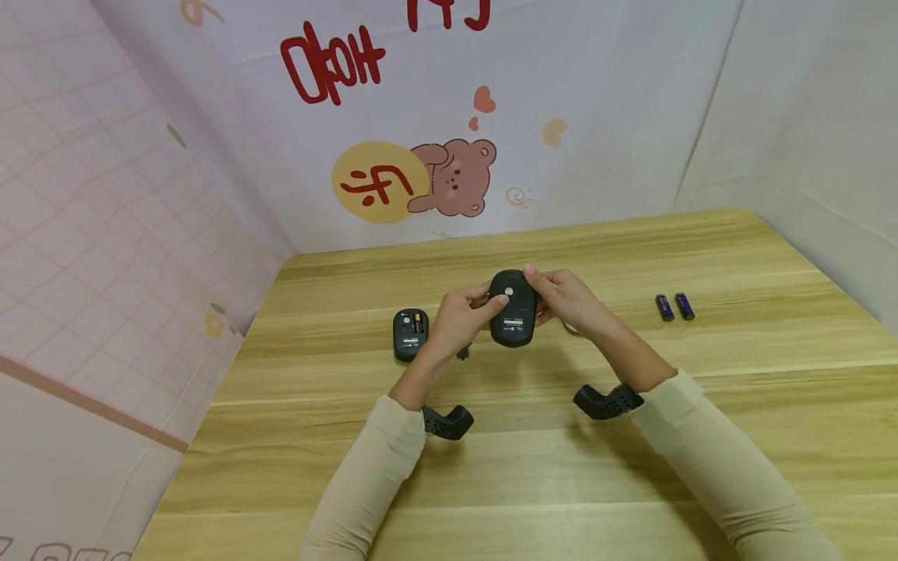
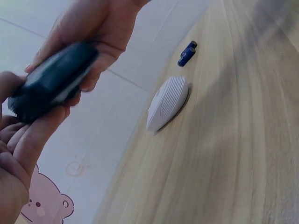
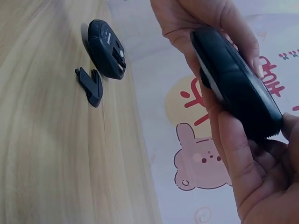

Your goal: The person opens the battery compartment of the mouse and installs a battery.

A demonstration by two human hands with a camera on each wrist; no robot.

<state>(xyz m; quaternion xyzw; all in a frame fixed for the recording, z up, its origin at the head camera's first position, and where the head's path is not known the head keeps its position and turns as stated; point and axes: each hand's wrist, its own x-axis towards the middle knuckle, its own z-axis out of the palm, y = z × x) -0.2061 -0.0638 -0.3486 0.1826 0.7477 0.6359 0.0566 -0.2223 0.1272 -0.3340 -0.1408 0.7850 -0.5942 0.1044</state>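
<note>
Both hands hold a black computer mouse [image 1: 514, 319] above the table, its underside with a round sensor spot and a label facing the head camera. My left hand [image 1: 457, 318] grips its left side, thumb across the underside. At its upper right edge, my right hand [image 1: 567, 300] pinches it, thumb near the top corner. A second black mouse [image 1: 407, 335] lies upside down to the left, its battery compartment uncovered with a battery [image 1: 419, 322] inside. Beside that mouse is a black battery cover [image 3: 91, 86], partly hidden behind the left hand in the head view.
A white mouse [image 2: 168, 103] rests on the table, mostly hidden behind the right hand in the head view. Two blue batteries [image 1: 674, 307] lie side by side farther right. The wooden table [image 1: 505, 475] meets a patterned wall covering [image 1: 596, 179] at the back.
</note>
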